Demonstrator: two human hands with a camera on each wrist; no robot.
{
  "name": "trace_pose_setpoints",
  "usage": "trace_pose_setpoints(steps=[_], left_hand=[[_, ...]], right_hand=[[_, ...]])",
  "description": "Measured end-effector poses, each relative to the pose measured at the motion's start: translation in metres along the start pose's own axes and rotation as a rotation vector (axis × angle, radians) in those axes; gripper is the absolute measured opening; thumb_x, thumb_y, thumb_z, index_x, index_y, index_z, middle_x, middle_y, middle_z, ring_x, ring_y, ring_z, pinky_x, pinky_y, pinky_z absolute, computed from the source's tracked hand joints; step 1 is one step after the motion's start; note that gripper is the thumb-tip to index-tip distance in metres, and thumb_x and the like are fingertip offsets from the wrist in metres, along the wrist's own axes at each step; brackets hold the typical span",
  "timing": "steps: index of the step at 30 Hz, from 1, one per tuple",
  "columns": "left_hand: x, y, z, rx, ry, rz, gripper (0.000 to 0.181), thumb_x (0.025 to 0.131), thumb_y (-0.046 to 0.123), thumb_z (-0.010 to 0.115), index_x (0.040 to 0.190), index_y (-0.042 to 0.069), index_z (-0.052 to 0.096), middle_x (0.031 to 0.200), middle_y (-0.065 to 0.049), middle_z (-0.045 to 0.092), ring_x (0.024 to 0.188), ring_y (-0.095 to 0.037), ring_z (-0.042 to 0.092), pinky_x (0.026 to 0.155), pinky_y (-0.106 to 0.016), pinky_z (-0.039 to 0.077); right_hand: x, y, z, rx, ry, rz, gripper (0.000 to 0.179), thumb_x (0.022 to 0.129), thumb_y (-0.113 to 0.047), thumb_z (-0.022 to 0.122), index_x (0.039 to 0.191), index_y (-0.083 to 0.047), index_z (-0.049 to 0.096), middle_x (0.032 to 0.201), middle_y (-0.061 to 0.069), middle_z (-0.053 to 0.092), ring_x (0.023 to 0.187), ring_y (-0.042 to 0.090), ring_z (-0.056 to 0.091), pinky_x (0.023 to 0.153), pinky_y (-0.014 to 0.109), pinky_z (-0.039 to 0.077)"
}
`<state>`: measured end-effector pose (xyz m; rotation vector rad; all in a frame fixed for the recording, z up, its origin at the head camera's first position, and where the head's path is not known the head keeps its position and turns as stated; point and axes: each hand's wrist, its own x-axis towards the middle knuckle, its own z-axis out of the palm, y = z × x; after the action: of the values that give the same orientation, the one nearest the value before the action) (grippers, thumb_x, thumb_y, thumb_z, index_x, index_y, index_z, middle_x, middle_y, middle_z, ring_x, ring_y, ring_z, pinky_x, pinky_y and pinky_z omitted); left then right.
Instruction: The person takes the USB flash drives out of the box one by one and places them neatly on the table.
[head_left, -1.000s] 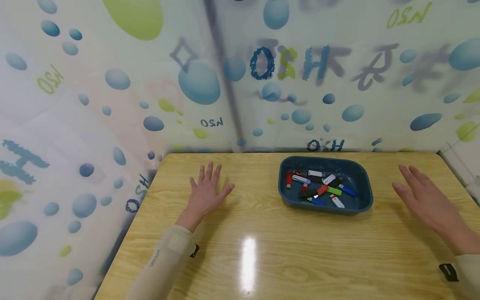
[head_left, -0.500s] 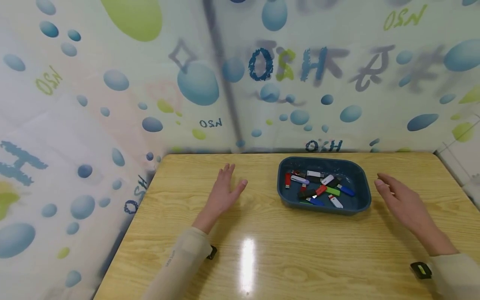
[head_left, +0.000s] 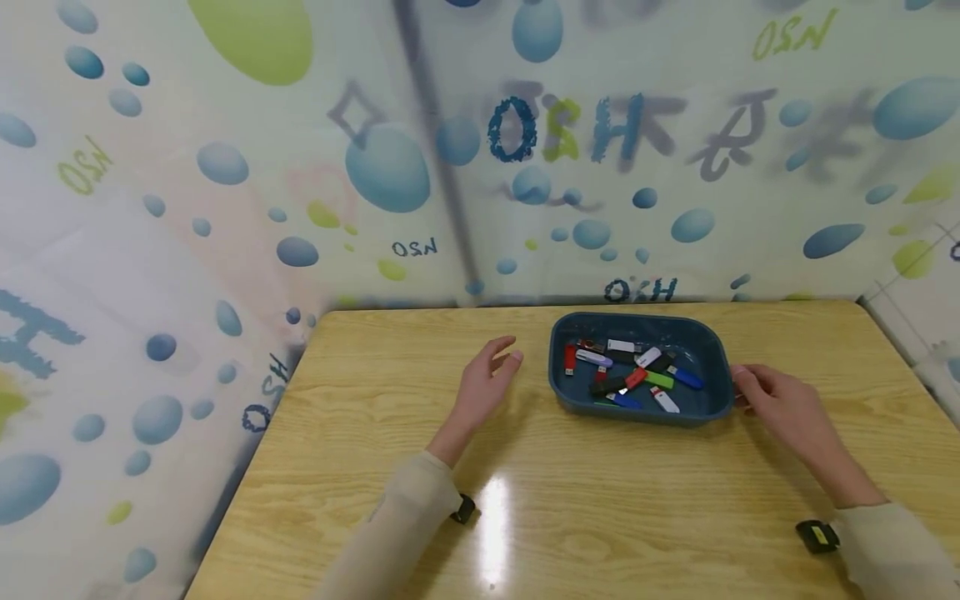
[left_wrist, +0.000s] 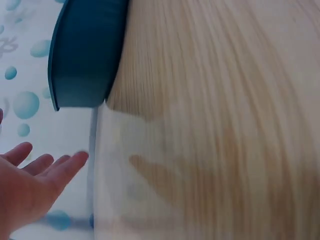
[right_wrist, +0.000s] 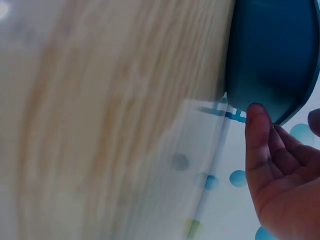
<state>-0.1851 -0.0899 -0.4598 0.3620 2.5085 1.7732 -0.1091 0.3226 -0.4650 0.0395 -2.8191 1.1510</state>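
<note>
A dark blue plastic tray (head_left: 716, 354) stands on the table, holding several USB flash drives (head_left: 663, 380) in red, white, black, green and blue. My right hand (head_left: 787, 412) is at the tray's right end; its fingertips seem to touch the outer wall. In the right wrist view the fingers (right_wrist: 257, 135) reach the tray's end and the thumb stands apart. Left of the tray, a small gap away, my left hand (head_left: 480, 390) hovers over the table with fingers loosely bent and nothing in it. The left wrist view shows those fingers (left_wrist: 60, 175) apart from the tray wall (left_wrist: 90, 65).
The wooden table (head_left: 360, 400) ends at the back against a sheet (head_left: 465, 167) printed with blue and green drops, which also hangs along the left side. Black straps with small devices (head_left: 817, 536) sit at both wrists. A light reflection shines on the front of the table.
Both hands have moved inward toward the tray, the left one rightward and the right one leftward to the tray's end. The tray stays in place on the table; the head view has shifted slightly.
</note>
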Motion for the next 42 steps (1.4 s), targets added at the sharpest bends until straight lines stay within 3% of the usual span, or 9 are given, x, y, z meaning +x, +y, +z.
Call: trace_pose_setpoints(steps=[5, 10, 18, 25, 29, 35, 42], left_hand=[[0.003, 0.003, 0.018, -0.222, -0.053, -0.126, 0.043, 0.108, 0.026, 0.056, 0.136, -0.006, 0.058, 0.137, -0.022, 0.06, 0.122, -0.042, 0.062, 0.087, -0.049, 0.061], [0.006, 0.004, 0.03, -0.342, -0.076, -0.221, 0.036, 0.106, 0.017, 0.057, 0.13, -0.01, 0.059, 0.132, -0.021, 0.059, 0.118, -0.036, 0.06, 0.086, -0.05, 0.061], [0.006, 0.002, 0.038, -0.252, -0.115, -0.225, 0.029, 0.104, 0.018, 0.063, 0.118, -0.008, 0.064, 0.128, -0.018, 0.063, 0.101, -0.025, 0.069, 0.084, -0.048, 0.062], [0.005, -0.001, 0.04, -0.314, -0.127, -0.254, 0.018, 0.104, 0.014, 0.064, 0.104, -0.005, 0.062, 0.124, -0.016, 0.061, 0.095, -0.02, 0.065, 0.088, -0.049, 0.06], [0.003, -0.001, 0.04, -0.366, -0.133, -0.269, 0.014, 0.103, 0.007, 0.061, 0.094, -0.004, 0.058, 0.128, -0.021, 0.059, 0.091, -0.019, 0.065, 0.088, -0.048, 0.06], [-0.003, 0.001, 0.037, -0.406, -0.145, -0.295, 0.014, 0.103, 0.004, 0.058, 0.091, -0.004, 0.056, 0.138, -0.027, 0.056, 0.104, -0.028, 0.068, 0.091, -0.046, 0.059], [-0.012, -0.001, 0.032, -0.402, -0.161, -0.307, 0.017, 0.104, 0.006, 0.059, 0.091, -0.005, 0.057, 0.149, -0.029, 0.049, 0.12, -0.039, 0.064, 0.092, -0.044, 0.059]], right_hand=[[0.0, -0.004, 0.003, -0.049, 0.005, 0.02, 0.051, 0.112, -0.034, 0.045, 0.121, 0.011, 0.067, 0.087, 0.011, 0.072, 0.073, 0.015, 0.064, 0.059, 0.022, 0.053], [0.0, -0.008, 0.005, -0.089, -0.002, 0.015, 0.05, 0.111, -0.035, 0.05, 0.123, 0.011, 0.065, 0.083, 0.007, 0.07, 0.075, 0.021, 0.064, 0.06, 0.023, 0.051], [0.0, -0.011, 0.004, -0.093, -0.008, -0.004, 0.047, 0.11, -0.032, 0.052, 0.123, 0.012, 0.065, 0.084, 0.007, 0.071, 0.075, 0.021, 0.065, 0.06, 0.023, 0.052], [0.002, -0.013, 0.003, -0.107, -0.033, -0.003, 0.048, 0.111, -0.033, 0.051, 0.124, 0.012, 0.064, 0.086, 0.008, 0.071, 0.077, 0.022, 0.064, 0.061, 0.026, 0.052], [0.003, -0.014, 0.003, -0.113, -0.043, -0.01, 0.049, 0.111, -0.033, 0.05, 0.124, 0.012, 0.064, 0.085, 0.007, 0.07, 0.076, 0.021, 0.063, 0.061, 0.027, 0.051], [0.006, -0.017, 0.004, -0.13, -0.073, -0.006, 0.048, 0.111, -0.032, 0.05, 0.125, 0.011, 0.063, 0.084, 0.006, 0.069, 0.075, 0.02, 0.06, 0.061, 0.029, 0.05], [0.01, -0.023, 0.006, -0.128, -0.108, 0.008, 0.049, 0.112, -0.03, 0.049, 0.129, 0.014, 0.06, 0.092, 0.015, 0.071, 0.079, 0.025, 0.065, 0.066, 0.036, 0.054]])
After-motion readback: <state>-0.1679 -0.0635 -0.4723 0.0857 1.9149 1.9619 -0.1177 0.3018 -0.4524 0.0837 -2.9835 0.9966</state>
